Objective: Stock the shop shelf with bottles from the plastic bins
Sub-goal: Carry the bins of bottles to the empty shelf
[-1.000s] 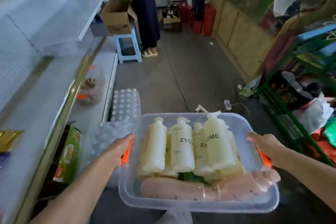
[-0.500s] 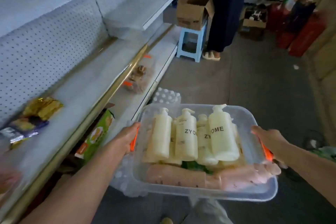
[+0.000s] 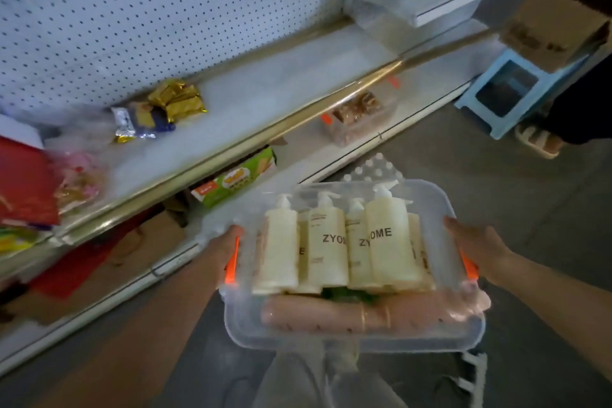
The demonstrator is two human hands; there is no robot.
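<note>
**Both hands clamped on the bin, bottles riding inside**

Gripping the clear plastic bin (image 3: 357, 339) at its two short ends, I have my left hand (image 3: 222, 247) closed over the orange latch (image 3: 231, 263) at 9 o'clock of the bin and my right hand (image 3: 475, 245) closed over the matching orange latch (image 3: 470, 270) at 3 o'clock. The bin sits between the two grips, held off the floor at roughly 5 o'clock in my view.

Inside it, the cream pump bottles (image 3: 326, 248) lie side by side with their pump heads pointing to 12 o'clock, filling the far half of the bin. Across the near edge, at 6 o'clock of the bin, lie pink tubes (image 3: 311, 313), with something green (image 3: 344, 293) showing between them and the bottles.

Brown capitals on the bottles read "ZYOME" in part: "ZYO" on one, "OME" on the bottle (image 3: 389, 242) lying on top; the smaller print is too blurred to read.

At 10 o'clock runs the white shop shelf (image 3: 251, 99) with a brass-coloured front edge, well apart from the bin. Gold foil packets (image 3: 177, 101) rest on it. Below it sits a green box (image 3: 238, 177); its label I cannot read.
</note>
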